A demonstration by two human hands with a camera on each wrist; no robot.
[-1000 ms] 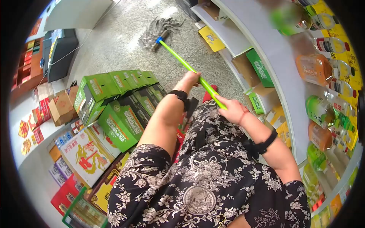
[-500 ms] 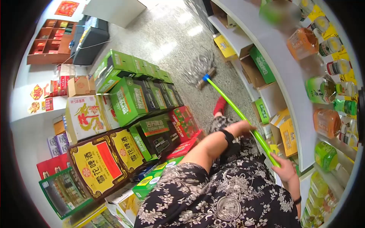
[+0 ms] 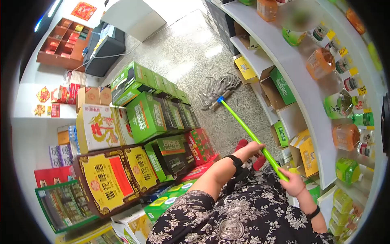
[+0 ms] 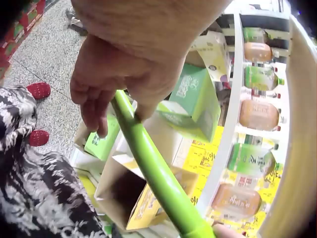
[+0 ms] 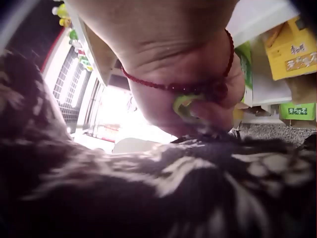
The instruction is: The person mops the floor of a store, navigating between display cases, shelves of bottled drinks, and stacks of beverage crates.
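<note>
A mop with a bright green handle (image 3: pixel 242 123) slants across the head view. Its grey string head (image 3: pixel 219 90) lies spread on the speckled floor, joined to the handle by a blue fitting (image 3: pixel 220 99). My left hand (image 3: pixel 252 151) grips the handle partway up; the left wrist view shows thumb and fingers on either side of the green tube (image 4: pixel 148 153). My right hand (image 3: pixel 293 185) holds the upper end, close to my body. In the right wrist view, the rounded green handle end (image 5: pixel 184 106) pokes out of my right hand (image 5: pixel 208 111).
Stacked green cartons (image 3: pixel 148 116) and yellow beer boxes (image 3: pixel 106 179) line the left side. On the right, a white shelf (image 3: pixel 292 87) holds several drink bottles, with open cartons (image 3: pixel 302 150) below. A dark, bulky object (image 3: pixel 105 53) and white counter (image 3: pixel 132 18) stand farther off.
Since one second ago, the mop head has come closer to my body and toward the right-hand shelf. The view has swung left, showing more boxes. Both hands keep hold of the handle.
</note>
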